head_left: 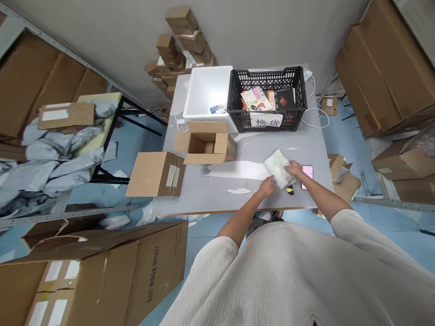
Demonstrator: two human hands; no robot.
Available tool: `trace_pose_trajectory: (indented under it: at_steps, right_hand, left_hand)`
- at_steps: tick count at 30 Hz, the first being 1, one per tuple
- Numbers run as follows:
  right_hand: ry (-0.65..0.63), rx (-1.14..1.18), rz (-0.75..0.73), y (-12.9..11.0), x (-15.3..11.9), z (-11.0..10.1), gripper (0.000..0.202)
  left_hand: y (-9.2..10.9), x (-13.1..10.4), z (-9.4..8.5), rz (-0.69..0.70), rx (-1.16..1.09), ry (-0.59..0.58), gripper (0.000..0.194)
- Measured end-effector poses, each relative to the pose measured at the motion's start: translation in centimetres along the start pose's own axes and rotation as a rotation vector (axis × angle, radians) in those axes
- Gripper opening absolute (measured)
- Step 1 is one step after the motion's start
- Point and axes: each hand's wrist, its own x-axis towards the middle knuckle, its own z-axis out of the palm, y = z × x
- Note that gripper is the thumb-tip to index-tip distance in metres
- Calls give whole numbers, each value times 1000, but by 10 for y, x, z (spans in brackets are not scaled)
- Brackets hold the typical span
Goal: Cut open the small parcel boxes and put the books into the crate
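Over the right part of the grey table, a white, translucent-looking wrapped packet [278, 166] lies between my two hands. My left hand [268, 186] grips its near-left edge, and my right hand [294, 169] has hold of its right side. What the wrapping contains cannot be made out. Just below the packet lies a small black-and-yellow tool [290, 190], partly covered by it. A phone with a pink screen [307, 172] rests beside my right wrist.
Behind stand a black crate [268, 122] of books and a white bin [207, 90]. An open carton [204, 158] and another cardboard box [149, 174] sit on the table's left. A large carton [159, 271] stands at lower left; grey parcels [54, 172] fill a side table.
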Motion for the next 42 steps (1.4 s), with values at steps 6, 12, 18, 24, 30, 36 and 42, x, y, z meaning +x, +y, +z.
trace_pose_trajectory:
  at_steps: [6, 12, 18, 24, 30, 36, 42]
  right_hand:
    - [86, 123, -145, -28, -32, 24, 37]
    - [61, 250, -259, -66, -72, 65, 32]
    - [-64, 325, -370, -88, -103, 106, 27]
    - [67, 220, -255, -94, -114, 127, 36]
    - [81, 1, -132, -107, -121, 135, 43]
    - [74, -96, -136, -120, -129, 145, 45]
    - [7, -303, -208, -111, -129, 153, 49]
  left_hand:
    - [-11, -7, -16, 48, -187, 193, 56]
    - [-28, -12, -35, -70, -511, 294, 40]
    - [-68, -30, -39, -198, -606, 307, 32]
    - [-93, -36, -41, -195, -595, 307, 22]
    - [-114, -27, -58, -248, -503, 337, 26]
    - [-134, -39, -72, -289, -362, 380, 42]
    - [-134, -55, -64, -99, -142, 216, 44]
